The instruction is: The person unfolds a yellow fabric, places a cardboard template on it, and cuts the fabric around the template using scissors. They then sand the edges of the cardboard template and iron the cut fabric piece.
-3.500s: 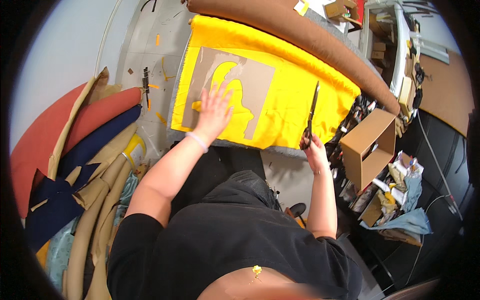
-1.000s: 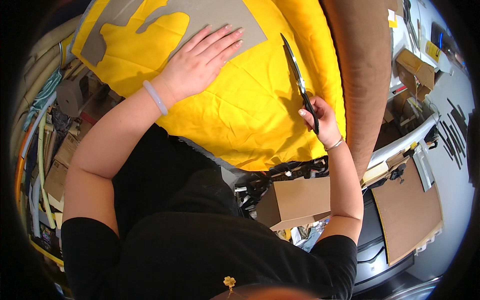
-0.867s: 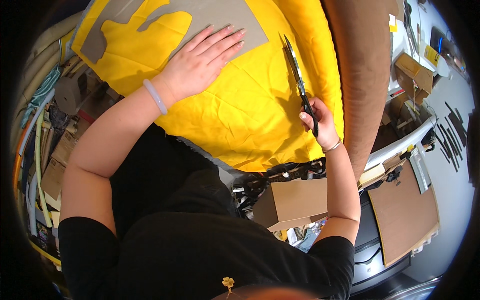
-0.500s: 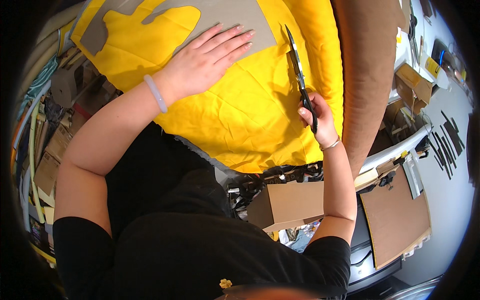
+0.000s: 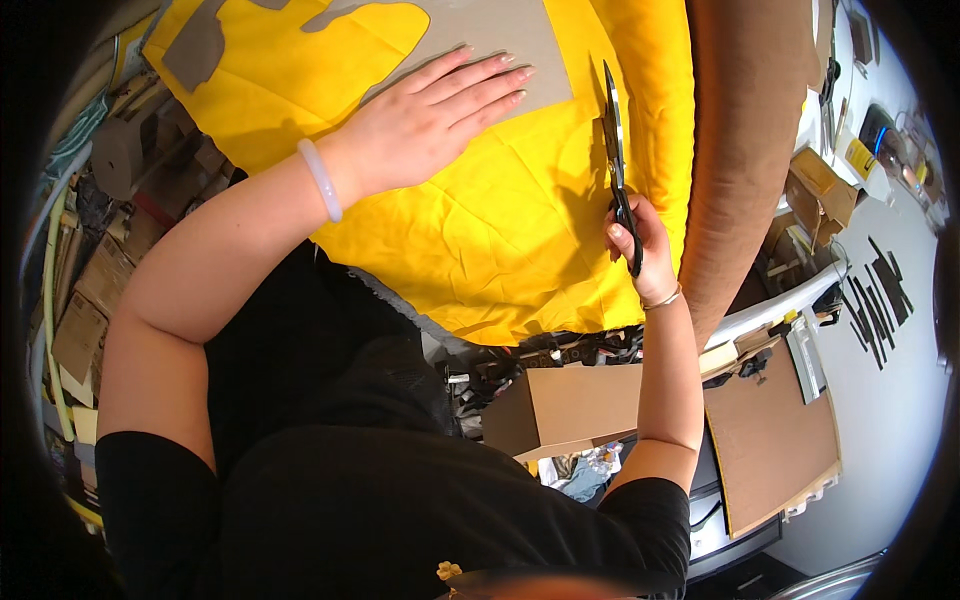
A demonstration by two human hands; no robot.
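Yellow fabric (image 5: 480, 240) is spread out in front of me, a little wrinkled towards its near edge. On it, at the far side, lies a flat grey-brown sheet (image 5: 505, 45) with a wavy left outline. My left hand (image 5: 425, 125) rests flat, fingers stretched out, across the sheet's near edge and the fabric. Black-handled scissors (image 5: 615, 150) are gripped in my right hand (image 5: 645, 245), their long blades pointing away from me. The blades look nearly closed and cast a shadow on the fabric; whether they touch it I cannot tell.
A thick brown fabric roll (image 5: 745, 150) runs along the right of the yellow fabric, which bulges beside it. An open cardboard box (image 5: 580, 405) sits below the near edge. Cardboard pieces (image 5: 80, 320) crowd the left; a brown board (image 5: 775, 440) leans at the right.
The scissors have swung to point more straight away from me, and their tips sit farther right. My left hand stays flat on the sheet. The whole view has shifted slightly.
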